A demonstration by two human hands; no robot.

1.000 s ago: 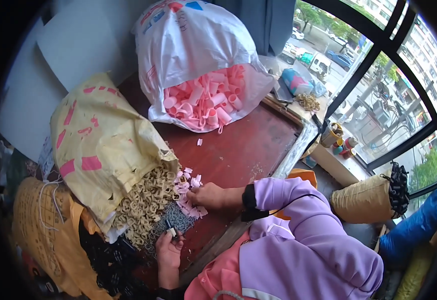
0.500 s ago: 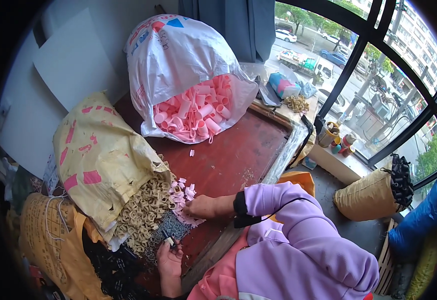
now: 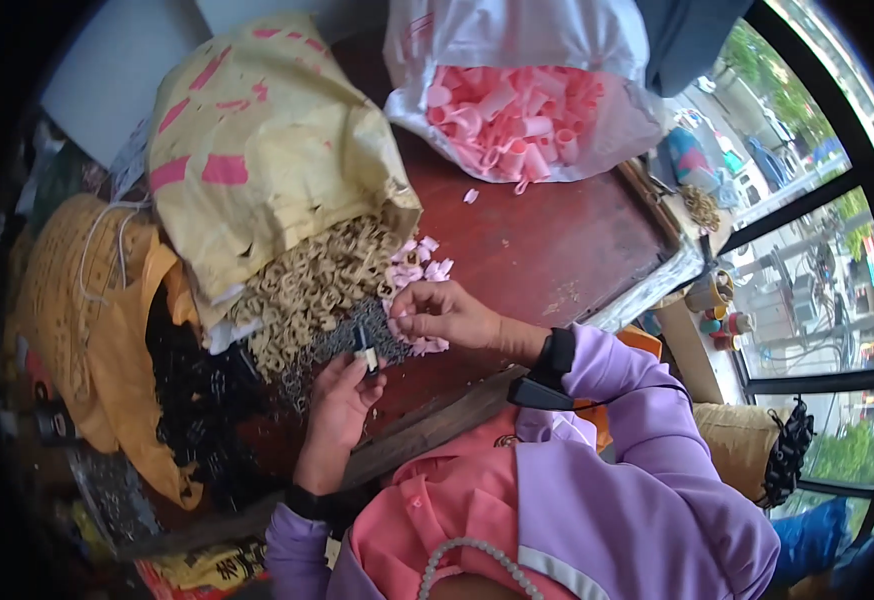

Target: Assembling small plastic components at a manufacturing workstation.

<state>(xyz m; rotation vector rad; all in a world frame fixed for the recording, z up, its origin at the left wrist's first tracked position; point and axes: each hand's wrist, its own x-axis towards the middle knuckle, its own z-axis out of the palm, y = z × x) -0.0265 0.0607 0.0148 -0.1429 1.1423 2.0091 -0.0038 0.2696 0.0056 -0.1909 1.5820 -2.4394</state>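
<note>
My left hand (image 3: 337, 405) is closed around a small black-and-cream plastic part (image 3: 365, 358), with a dark pin-like piece standing up from it. My right hand (image 3: 449, 315) is close by on the right, thumb and index finger pinched together. What that pinch holds, if anything, is too small to make out. Beneath and beside the right fingers lie small light-pink plastic pieces (image 3: 431, 345). Grey metal bits like screws or springs (image 3: 337, 340) form a heap just beyond the left hand. Tan clip-like pieces (image 3: 322, 270) spill out of a cream sack (image 3: 287, 180) behind them.
Pink tube-like parts (image 3: 517, 120) fill a white sack (image 3: 517, 30) at the back of the red tabletop (image 3: 547, 240). At left are black parts (image 3: 207, 420) and an orange-brown bag (image 3: 107, 320). A wooden edge (image 3: 437, 420) runs along the front; windows (image 3: 817, 270) stand at right.
The view has shifted, so the table sits higher and further right. My right hand has lifted from the light-pink pieces, its fingers now pinched; my left still holds the small part.
</note>
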